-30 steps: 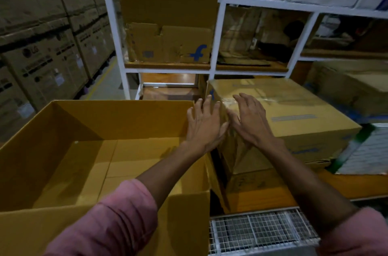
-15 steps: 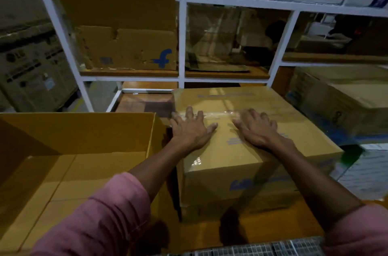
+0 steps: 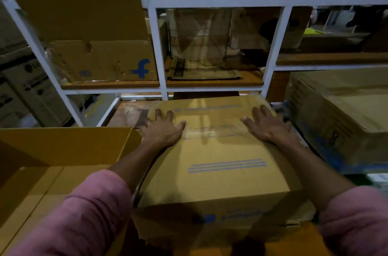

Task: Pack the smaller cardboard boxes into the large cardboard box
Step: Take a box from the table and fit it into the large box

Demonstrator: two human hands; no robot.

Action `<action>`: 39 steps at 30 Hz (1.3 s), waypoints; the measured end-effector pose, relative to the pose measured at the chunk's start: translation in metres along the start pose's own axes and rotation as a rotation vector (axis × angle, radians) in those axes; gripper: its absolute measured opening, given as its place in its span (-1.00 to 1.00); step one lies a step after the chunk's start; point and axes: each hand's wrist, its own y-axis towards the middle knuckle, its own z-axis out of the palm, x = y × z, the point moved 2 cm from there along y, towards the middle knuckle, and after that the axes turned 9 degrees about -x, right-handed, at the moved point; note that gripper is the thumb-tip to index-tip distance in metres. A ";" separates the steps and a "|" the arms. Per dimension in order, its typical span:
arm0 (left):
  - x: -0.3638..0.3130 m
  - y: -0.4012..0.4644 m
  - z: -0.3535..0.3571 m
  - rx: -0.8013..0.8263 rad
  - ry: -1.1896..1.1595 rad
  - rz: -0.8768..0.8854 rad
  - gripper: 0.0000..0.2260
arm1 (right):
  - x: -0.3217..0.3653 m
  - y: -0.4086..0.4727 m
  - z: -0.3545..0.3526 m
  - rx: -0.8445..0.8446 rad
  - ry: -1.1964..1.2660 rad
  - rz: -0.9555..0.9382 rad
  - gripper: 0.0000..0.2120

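On top of the sealed cardboard box (image 3: 220, 150) at the centre of the head view lie both hands, palms down. Left hand (image 3: 162, 131) rests near the box's far left corner, fingers spread and straight, the outer ones reaching over the left edge. Right hand (image 3: 267, 127) rests near the far right corner — fingers likewise spread flat, their tips at the right edge. Neither hand curls round anything. Pink sleeves (image 3: 88, 218) cover both forearms up to the near edge of the frame.

This smaller box carries blue printed lines on its lid and a strip of clear tape running across it between the hands. It stands just beside the large open cardboard box (image 3: 63, 144), whose raised flap comes up against its left side; the large box's brown floor shows bare at lower left.

Behind stands a white metal rack (image 3: 156, 46) with wooden shelves — a worn carton with a blue "f" mark (image 3: 100, 60) sits on its left shelf. Another brown carton (image 3: 340, 113) lies to the right.
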 end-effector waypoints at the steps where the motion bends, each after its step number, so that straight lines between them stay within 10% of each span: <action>1: -0.001 0.003 0.001 -0.004 0.010 -0.008 -0.25 | -0.001 0.005 0.000 -0.009 -0.006 -0.008 -0.22; 16: -0.001 0.024 0.003 -0.111 -0.092 -0.079 -0.27 | -0.011 0.037 0.002 -0.060 0.049 -0.072 -0.16; 30: 0.011 -0.016 -0.100 -0.738 -0.252 0.043 -0.29 | 0.019 -0.026 -0.102 -0.645 0.392 -0.209 -0.18; 39: 0.040 -0.063 -0.085 -0.807 -0.250 0.222 -0.11 | 0.014 -0.087 -0.075 -0.708 0.411 -0.172 0.02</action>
